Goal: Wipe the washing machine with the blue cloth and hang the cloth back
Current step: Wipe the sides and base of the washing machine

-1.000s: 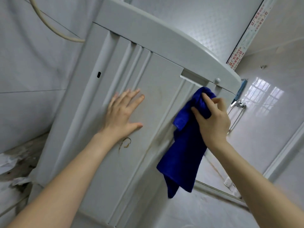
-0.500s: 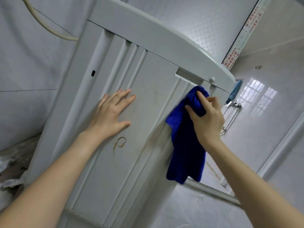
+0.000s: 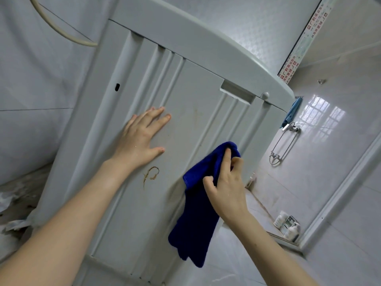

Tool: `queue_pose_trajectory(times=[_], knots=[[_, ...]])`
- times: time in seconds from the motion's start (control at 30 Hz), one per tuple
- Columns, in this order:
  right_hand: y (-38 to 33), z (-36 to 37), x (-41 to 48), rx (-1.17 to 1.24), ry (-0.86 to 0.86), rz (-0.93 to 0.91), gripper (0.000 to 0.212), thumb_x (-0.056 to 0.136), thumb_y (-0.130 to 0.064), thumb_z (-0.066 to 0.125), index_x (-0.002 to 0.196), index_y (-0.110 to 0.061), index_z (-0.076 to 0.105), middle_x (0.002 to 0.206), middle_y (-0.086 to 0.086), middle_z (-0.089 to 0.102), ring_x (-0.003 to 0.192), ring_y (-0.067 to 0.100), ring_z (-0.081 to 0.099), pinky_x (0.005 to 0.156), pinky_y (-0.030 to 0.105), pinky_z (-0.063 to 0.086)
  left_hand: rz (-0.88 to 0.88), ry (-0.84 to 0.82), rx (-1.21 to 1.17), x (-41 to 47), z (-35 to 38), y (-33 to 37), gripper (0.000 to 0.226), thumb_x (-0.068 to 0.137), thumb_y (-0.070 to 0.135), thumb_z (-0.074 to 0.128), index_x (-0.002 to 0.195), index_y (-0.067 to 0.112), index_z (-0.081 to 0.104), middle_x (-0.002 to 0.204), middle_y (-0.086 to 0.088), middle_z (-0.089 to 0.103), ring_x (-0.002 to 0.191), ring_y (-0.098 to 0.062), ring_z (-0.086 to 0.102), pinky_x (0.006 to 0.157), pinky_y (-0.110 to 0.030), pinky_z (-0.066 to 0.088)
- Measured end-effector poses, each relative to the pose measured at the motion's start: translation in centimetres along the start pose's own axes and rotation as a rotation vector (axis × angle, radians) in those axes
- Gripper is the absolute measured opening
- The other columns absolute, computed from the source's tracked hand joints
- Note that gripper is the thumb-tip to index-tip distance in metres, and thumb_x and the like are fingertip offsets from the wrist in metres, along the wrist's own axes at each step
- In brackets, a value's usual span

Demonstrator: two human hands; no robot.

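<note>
Nearest, two bare forearms are seen reaching up from the btm edge. The blue cloth [image 3: 195,223] is gripped by the right hand [image 3: 224,182]. Thumb & fingers are curled round its bunched top w/ the index finger laid along it. That bunch is held against the ribbed right part of the washing machine [image 3: 195,112] side panel, & the rest of the cloth is left hanging loose below the hand, by the panel's corner. The left hand [image 3: 140,139] is laid flat on the same panel w/ fingers straight & slightly spread, nothing held. A brownish squiggle mark [image 3: 151,174] is seen on the panel just below that hand, btwn the two hands. Higher up, a recessed handle [image 3: 237,92] & a small round cap [image 3: 265,95] are set under the machine's top rim, & a small dark slot [image 3: 117,87] is cut nr the left edge. A pale hose [image 3: 59,29] is looped behind the machine, top left. In the bkgd, on the tiled wall at right, a lighter blue cloth [image 3: 291,112] is seen just above a metal rack [image 3: 284,145]. Small containers [image 3: 287,225] are stood on the floor ledge below.
</note>
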State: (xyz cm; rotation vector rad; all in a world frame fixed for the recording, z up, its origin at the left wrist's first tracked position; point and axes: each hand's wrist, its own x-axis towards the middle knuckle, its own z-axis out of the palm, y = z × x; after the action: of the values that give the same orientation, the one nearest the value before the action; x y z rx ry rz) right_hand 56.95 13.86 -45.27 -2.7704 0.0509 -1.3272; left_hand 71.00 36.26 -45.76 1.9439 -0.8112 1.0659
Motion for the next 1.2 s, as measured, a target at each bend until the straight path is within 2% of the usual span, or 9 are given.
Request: queue_pose_trajectory(times=[0.13,0.23,0.43,0.6,0.67,0.9,1.0,1.13,1.2], knots=[[0.4,-0.3,-1.0,0.289,0.029,0.142,0.069,0.088,-0.019,0.067,0.149,-0.021,0.035,0.11,-0.01,0.034,0.1,-0.013,0.042,0.075,0.0,0.036,0.009,-0.008,-0.021,0.1,0.0,-0.2,0.094,0.072,0.026,0.084,0.152,0.031,0.034,0.161,0.007,0.026,0.15,-0.017,0.019,0.121,-0.045,0.013],[-1.4,-1.2,1.5,0.422,0.201,0.153,0.058,0.082,-0.019,0.077,0.136,-0.02,0.055,0.106,-0.015,0.044,0.094,-0.012,0.048,0.081,0.0,0.036,0.02,0.008,-0.035,0.1,-0.2,-0.4,0.094,0.071,0.027,0.085,0.151,0.031,0.037,0.16,0.007,0.028,0.15,-0.017,0.021,0.121,-0.046,0.015],[-5.4,-2.6,11.3,0.445,0.379,0.066,0.053,0.079,-0.023,0.079,0.128,-0.018,0.06,0.108,-0.006,0.046,0.092,-0.022,0.045,0.082,-0.005,0.031,0.066,0.078,-0.05,0.9,-0.4,-1.4,0.085,0.065,0.017,0.088,0.142,0.026,0.052,0.152,0.003,0.042,0.139,-0.024,0.039,0.11,-0.047,0.033],[-4.4,2.0,3.0,0.35,0.156,0.036,0.051,0.077,-0.018,0.08,0.123,-0.021,0.058,0.108,-0.008,0.043,0.093,-0.003,0.049,0.087,0.002,0.035,0.011,0.24,-0.064,1.9,-0.6,-2.9,0.076,0.066,0.009,0.086,0.136,0.019,0.058,0.147,-0.003,0.047,0.126,-0.029,0.043,0.105,-0.045,0.04],[-4.4,3.1,1.0,0.343,0.082,0.062,0.048,0.077,-0.021,0.081,0.118,-0.027,0.058,0.107,-0.017,0.041,0.095,-0.008,0.049,0.083,0.008,0.041,-0.026,0.27,-0.09,2.2,-0.8,-3.8,0.076,0.065,0.013,0.087,0.136,0.02,0.058,0.146,-0.003,0.048,0.126,-0.026,0.04,0.107,-0.039,0.036],[-7.7,-2.1,13.3,0.328,0.321,-0.032,0.044,0.075,-0.023,0.08,0.116,-0.024,0.063,0.105,-0.005,0.045,0.091,-0.023,0.042,0.08,-0.006,0.028,-0.042,0.255,-0.07,2.3,-1.4,-5.8,0.081,0.068,0.03,0.087,0.141,0.026,0.052,0.15,-0.001,0.044,0.134,-0.027,0.039,0.112,-0.041,0.032],[-8.2,-1.4,13.1,0.276,0.33,-0.04,0.044,0.078,-0.022,0.078,0.118,-0.019,0.061,0.11,-0.004,0.045,0.086,-0.011,0.043,0.08,-0.006,0.027,-0.12,0.283,-0.065,2.2,-1.8,-6.8,0.084,0.07,0.031,0.086,0.145,0.024,0.048,0.156,-0.005,0.036,0.141,-0.031,0.032,0.117,-0.045,0.027],[-6.9,3.1,4.6,0.16,0.042,-0.139,0.045,0.08,-0.02,0.078,0.12,-0.017,0.06,0.112,-0.008,0.043,0.094,0.007,0.05,0.082,0.016,0.041,-0.221,0.251,-0.078,1.9,-2.4,-7.4,0.086,0.073,0.041,0.084,0.148,0.028,0.043,0.159,0.0,0.028,0.144,-0.029,0.026,0.118,-0.049,0.027],[-6.3,3.0,3.7,0.109,-0.054,-0.206,0.044,0.08,-0.02,0.079,0.12,-0.018,0.062,0.108,-0.007,0.044,0.089,0.004,0.045,0.08,0.024,0.045,-0.265,0.226,-0.091,1.8,-2.5,-7.5,0.087,0.073,0.047,0.081,0.149,0.032,0.039,0.161,0.004,0.024,0.146,-0.026,0.022,0.119,-0.049,0.025]])
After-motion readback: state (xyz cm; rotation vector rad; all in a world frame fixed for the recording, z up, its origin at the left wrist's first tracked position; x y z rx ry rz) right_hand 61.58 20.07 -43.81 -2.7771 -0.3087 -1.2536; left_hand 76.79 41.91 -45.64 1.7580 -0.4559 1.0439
